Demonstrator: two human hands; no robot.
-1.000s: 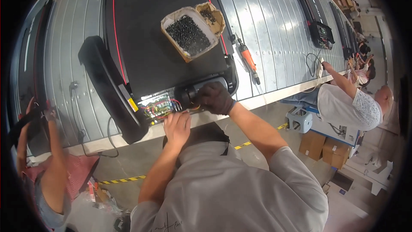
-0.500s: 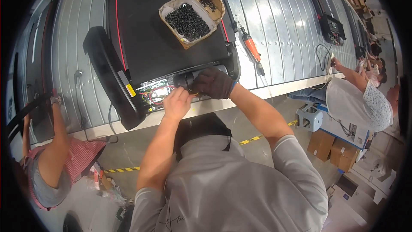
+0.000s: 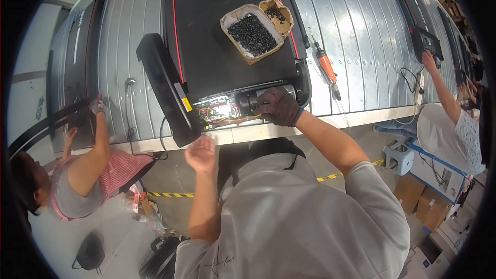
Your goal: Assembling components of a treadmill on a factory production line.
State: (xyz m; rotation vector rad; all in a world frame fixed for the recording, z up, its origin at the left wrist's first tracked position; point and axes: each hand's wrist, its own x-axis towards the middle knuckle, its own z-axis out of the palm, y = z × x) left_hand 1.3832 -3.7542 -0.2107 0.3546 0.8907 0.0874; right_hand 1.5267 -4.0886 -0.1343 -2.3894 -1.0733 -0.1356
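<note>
My right hand (image 3: 279, 106), in a dark glove, is closed over the right part of an open motor bay at the near end of a black treadmill deck (image 3: 222, 36). Red and yellow wires (image 3: 243, 120) run from the circuit board (image 3: 222, 109) to its fingertips, which look closed on them. Beneath the glove is a dark cylindrical motor (image 3: 253, 101), partly hidden. My bare left hand (image 3: 200, 153) is held in front of the bench edge, palm turned up, fingers extended and holding nothing. A long black cover-like part (image 3: 168, 90) lies left of the bay.
A box of black screws (image 3: 251, 35) with a smaller screw box (image 3: 276, 16) sits on the deck. An orange power screwdriver (image 3: 327, 67) lies right on the metal-slatted bench (image 3: 356, 46). Co-workers stand left (image 3: 85, 175) and right (image 3: 447, 129). A blue-grey stool (image 3: 398, 157) stands behind.
My left hand has come away from the wires, back toward me and off the bench edge, and opened. My right hand stays at the motor. The whole view has shifted.
</note>
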